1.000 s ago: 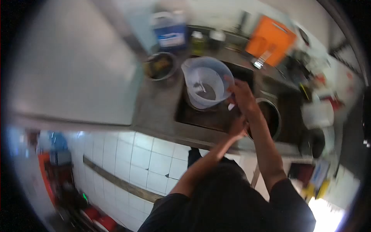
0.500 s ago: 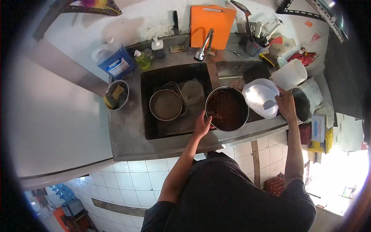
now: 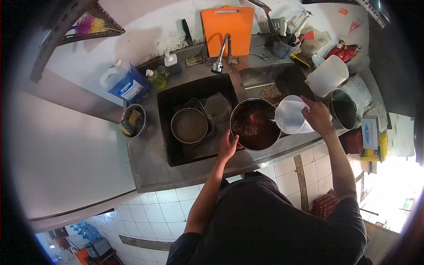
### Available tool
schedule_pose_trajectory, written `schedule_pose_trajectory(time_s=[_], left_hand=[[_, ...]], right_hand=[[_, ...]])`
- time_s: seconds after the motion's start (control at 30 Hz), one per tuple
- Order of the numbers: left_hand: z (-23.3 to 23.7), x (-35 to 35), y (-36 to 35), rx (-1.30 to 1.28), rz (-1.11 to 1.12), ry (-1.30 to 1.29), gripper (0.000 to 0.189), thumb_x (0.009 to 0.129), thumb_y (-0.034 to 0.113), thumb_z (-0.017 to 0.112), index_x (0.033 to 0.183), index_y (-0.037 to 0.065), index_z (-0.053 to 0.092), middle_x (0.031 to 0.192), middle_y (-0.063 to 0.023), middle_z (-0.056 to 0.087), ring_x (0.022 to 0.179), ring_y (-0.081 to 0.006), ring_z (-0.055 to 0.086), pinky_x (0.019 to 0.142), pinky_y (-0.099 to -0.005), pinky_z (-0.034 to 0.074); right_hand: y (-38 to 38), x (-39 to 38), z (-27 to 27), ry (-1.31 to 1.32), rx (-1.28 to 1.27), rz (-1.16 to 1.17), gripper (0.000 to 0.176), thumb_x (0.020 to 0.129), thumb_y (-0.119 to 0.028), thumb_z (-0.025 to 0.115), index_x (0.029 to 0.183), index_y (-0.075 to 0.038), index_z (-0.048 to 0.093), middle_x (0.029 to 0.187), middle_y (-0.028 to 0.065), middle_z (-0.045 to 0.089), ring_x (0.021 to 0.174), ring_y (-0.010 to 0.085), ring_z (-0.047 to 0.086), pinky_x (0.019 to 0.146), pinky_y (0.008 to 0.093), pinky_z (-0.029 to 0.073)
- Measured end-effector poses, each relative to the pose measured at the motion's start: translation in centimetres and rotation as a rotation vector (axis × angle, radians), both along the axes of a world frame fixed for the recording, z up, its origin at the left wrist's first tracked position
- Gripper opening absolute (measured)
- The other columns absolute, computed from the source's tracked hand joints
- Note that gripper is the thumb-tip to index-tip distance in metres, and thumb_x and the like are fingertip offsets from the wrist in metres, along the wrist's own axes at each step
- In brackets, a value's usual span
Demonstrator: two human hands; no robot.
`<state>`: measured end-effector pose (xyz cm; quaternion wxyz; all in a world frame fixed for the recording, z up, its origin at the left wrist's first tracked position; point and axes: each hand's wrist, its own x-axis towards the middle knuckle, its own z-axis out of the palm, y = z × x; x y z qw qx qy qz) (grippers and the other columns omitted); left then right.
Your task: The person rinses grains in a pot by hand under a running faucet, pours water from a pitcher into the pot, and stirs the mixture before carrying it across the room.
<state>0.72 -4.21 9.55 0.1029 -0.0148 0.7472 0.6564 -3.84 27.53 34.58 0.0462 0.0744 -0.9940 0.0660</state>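
Observation:
My left hand is closed on the near left rim of a round metal pot. Inside the pot lies dark reddish-brown liquid, with pale grains or bubbles on its surface. A translucent plastic jug is in my right hand, tipped left with its lip over the pot's right side. Liquid appears to run from the lip into the pot. My right fingers wrap the jug's right side, where a handle would be hidden. The pot is held at the sink divider, partly over the right basin.
In the left sink basin sits another pot of murky liquid. A faucet arches behind. To the right stand a white jug and a metal pot. Soap bottles, a blue jug and a sponge bowl line the left.
The jug has tipped further and shifted over the pot, and liquid now flows from it. The pot's contents look wetter and stirred up. My left hand keeps its hold; the view has shifted slightly.

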Motion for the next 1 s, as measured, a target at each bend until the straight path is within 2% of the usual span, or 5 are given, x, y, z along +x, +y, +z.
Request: schedule_pose_trajectory(time_s=[0.37, 0.47, 0.57, 0.77, 1.0], left_hand=[[3.2, -0.1, -0.5, 0.187, -0.11, -0.104, 0.065, 0.096, 0.025, 0.051, 0.143, -0.003, 0.017, 0.12, -0.0192, 0.052, 0.077, -0.0229, 0.066, 0.066, -0.0352, 0.059], [4.4, 0.4, -0.2, 0.36, 0.01, -0.223, 0.05, 0.094, 0.024, 0.05, 0.133, -0.005, 0.038, 0.109, -0.0194, 0.059, 0.077, -0.0243, 0.068, 0.061, -0.0323, 0.058], [1.7, 0.0, -0.4, -0.286, 0.061, 0.46, 0.053, 0.093, 0.027, 0.051, 0.134, -0.004, 0.037, 0.113, -0.0219, 0.059, 0.08, -0.0282, 0.068, 0.071, -0.0376, 0.057], [3.1, 0.2, -0.9, 0.156, -0.076, -0.065, 0.054, 0.093, 0.03, 0.052, 0.131, -0.006, 0.039, 0.122, -0.0263, 0.053, 0.097, -0.0373, 0.062, 0.089, -0.0448, 0.048], [0.3, 0.2, 0.6, 0.08, -0.016, 0.011, 0.047, 0.089, 0.023, 0.056, 0.124, -0.005, 0.043, 0.119, -0.0281, 0.051, 0.111, -0.0422, 0.051, 0.095, -0.0469, 0.041]], right_hand=[[-9.0, -3.0, 1.8, -0.142, 0.429, 0.279, 0.042, 0.081, -0.017, 0.055, 0.121, -0.004, 0.054, 0.081, 0.0168, 0.065, 0.076, 0.0321, 0.065, 0.066, 0.0445, 0.052], [-11.1, -3.2, 1.1, -0.154, 0.516, 0.355, 0.035, 0.082, -0.014, 0.054, 0.115, -0.004, 0.057, 0.078, 0.0165, 0.065, 0.076, 0.0302, 0.066, 0.064, 0.0422, 0.053], [-14.2, -3.6, 2.2, -0.201, 0.593, 0.397, 0.025, 0.082, -0.013, 0.053, 0.104, -0.004, 0.061, 0.073, 0.0143, 0.066, 0.074, 0.0274, 0.067, 0.061, 0.0399, 0.053], [-18.5, -5.2, 3.7, -0.229, 0.764, 0.375, 0.026, 0.081, -0.014, 0.054, 0.104, -0.005, 0.062, 0.076, 0.0132, 0.066, 0.073, 0.028, 0.067, 0.061, 0.0398, 0.053], [-27.1, -7.2, 4.0, 0.143, -0.037, 0.448, 0.039, 0.081, -0.019, 0.059, 0.117, -0.003, 0.058, 0.08, 0.0197, 0.065, 0.065, 0.0306, 0.065, 0.063, 0.0403, 0.052]])
